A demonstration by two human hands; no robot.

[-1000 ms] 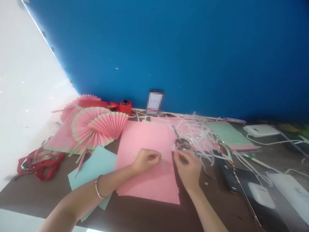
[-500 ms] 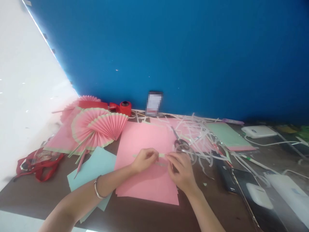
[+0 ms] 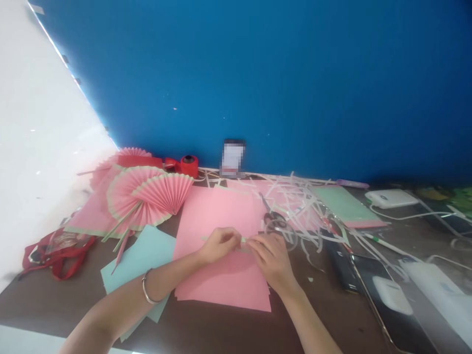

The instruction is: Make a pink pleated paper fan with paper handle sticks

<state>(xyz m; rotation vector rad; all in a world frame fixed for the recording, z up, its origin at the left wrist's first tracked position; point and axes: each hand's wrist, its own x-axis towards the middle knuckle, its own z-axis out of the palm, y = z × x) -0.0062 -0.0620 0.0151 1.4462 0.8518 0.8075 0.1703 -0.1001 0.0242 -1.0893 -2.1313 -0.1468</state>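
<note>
Two of our hands share one narrow, pale green strip [image 3: 243, 240] over the pink sheets [image 3: 221, 290]: it runs crosswise, roughly left to right, in front of us. Our left hand [image 3: 220, 246] has thumb and fingertips pressed together on it; our right hand [image 3: 271, 258] seems to pinch its right end, the two grips almost meeting. A pale piece shows left of our left hand too, though we cannot tell if it is the same strip.

Just beyond our right hand lie the scissors [image 3: 276, 219], much nearer to it than to the left, with a tangle of pale paper strips [image 3: 295, 202] behind. Blue-green sheets [image 3: 136, 260] lie partly under our left forearm on the desk [image 3: 313, 314], with pleated pink fans [image 3: 165, 191] farther off to the left.
</note>
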